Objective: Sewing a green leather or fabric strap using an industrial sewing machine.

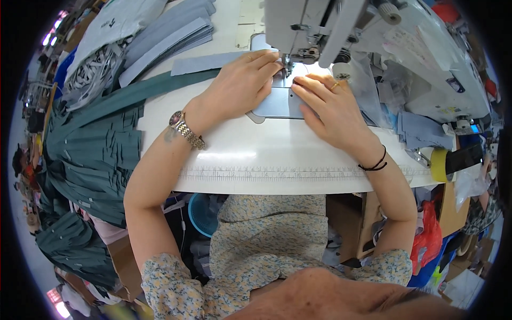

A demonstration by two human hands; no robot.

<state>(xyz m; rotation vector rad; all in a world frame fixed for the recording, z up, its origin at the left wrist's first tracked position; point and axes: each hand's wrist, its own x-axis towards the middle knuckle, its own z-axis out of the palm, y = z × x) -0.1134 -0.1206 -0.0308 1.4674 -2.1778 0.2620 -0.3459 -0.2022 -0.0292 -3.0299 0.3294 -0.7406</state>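
Head view shows your white worktop [277, 144] carrying the sewing machine [320, 21]; your left hand [240, 85] and right hand [330, 109] lie flat, fingers spread, pressing a small grey fabric piece [277, 101] beside the needle [288, 66].

Bare white table [277, 146] lies open at six o'clock of both hands, down to the ruler strip [277, 173]. At twelve o'clock the sewing machine head [298, 24] blocks the way. Green fabric pile [96, 154] crowds nine o'clock; blue fabric scraps [421, 130] and yellow tape roll [439, 164] crowd three o'clock.
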